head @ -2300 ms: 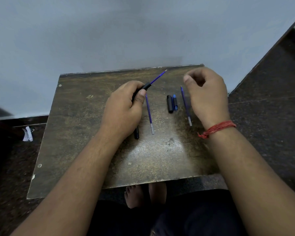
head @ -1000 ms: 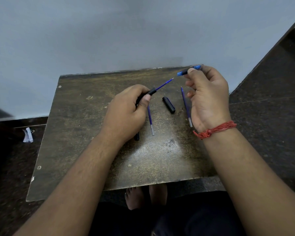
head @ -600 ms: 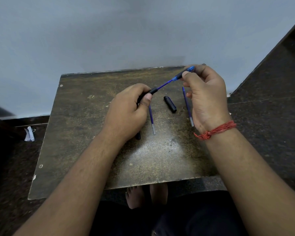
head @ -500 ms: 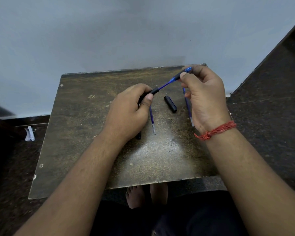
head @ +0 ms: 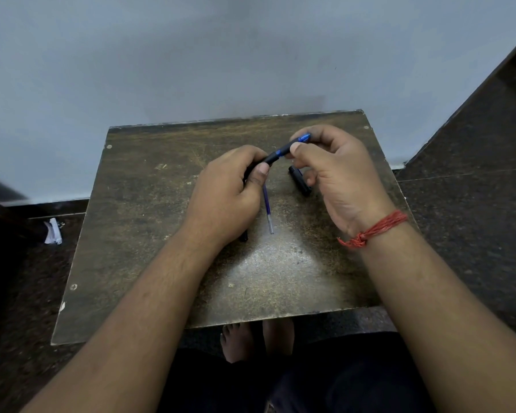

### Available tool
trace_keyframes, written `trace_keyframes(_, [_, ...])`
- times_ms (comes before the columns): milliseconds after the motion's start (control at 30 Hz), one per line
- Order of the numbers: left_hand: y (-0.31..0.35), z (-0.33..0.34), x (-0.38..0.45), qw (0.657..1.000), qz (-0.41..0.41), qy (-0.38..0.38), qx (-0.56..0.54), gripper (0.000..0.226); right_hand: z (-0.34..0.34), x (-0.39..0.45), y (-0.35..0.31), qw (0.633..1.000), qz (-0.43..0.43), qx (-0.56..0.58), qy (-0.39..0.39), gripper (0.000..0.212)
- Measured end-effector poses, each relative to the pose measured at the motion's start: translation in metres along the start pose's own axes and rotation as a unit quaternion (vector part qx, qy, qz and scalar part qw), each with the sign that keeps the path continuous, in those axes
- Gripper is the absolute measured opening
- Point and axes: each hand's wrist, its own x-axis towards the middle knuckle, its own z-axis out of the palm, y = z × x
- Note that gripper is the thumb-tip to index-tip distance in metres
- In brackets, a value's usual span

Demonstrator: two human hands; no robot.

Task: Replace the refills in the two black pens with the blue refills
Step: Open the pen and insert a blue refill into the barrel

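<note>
My left hand [head: 227,192] grips a black pen barrel [head: 271,158] above the small worn table [head: 149,234]. My right hand [head: 337,174] pinches the pen's black and blue tip section [head: 295,143], which now meets the barrel's front end, so the refill between them is hidden. A loose blue refill [head: 267,208] lies on the table between my hands. A black pen cap [head: 299,180] lies under my right fingers. The end of a second black pen [head: 244,238] shows below my left hand; the rest is hidden. Another refill under my right hand is barely visible.
The table stands against a pale wall [head: 221,55]. Dark speckled floor [head: 474,204] surrounds it. A crumpled white scrap [head: 53,232] lies on the floor at the left. My bare feet [head: 256,341] show below the table's near edge.
My right hand picked up the blue-tipped section from the table, threaded it over the exposed blue refill and slid it down to the barrel in my left hand. The refill's bare length is now covered.
</note>
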Motion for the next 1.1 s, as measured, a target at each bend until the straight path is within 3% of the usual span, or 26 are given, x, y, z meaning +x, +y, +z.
trace_keyframes(233, [0.0,0.0,0.0,1.0,0.017,-0.019,0.014,0.016,-0.006,0.004,0.004,0.995,-0.03,-0.098,-0.014,0.013])
trace_keyframes(400, [0.002,0.0,0.001,0.999,0.023,-0.022,0.006,0.015,-0.01,0.006,0.007,0.988,-0.027,-0.15,-0.012,0.043])
trace_keyframes(500, [0.002,-0.001,0.001,1.0,0.012,-0.016,-0.019,0.014,-0.01,0.003,0.007,0.999,-0.006,-0.052,0.003,0.03])
trace_keyframes(600, [0.002,-0.001,0.0,0.999,-0.007,-0.013,-0.047,0.016,-0.012,0.003,0.007,0.998,-0.007,0.055,-0.038,0.006])
trace_keyframes(967, [0.005,-0.001,-0.001,0.998,-0.012,-0.019,-0.065,0.016,-0.005,0.002,0.008,1.0,-0.007,0.027,-0.011,0.018])
trace_keyframes(1100, [0.006,-0.001,-0.001,0.998,-0.017,-0.013,-0.067,0.016,-0.008,0.002,0.007,0.994,-0.004,0.101,-0.04,0.009])
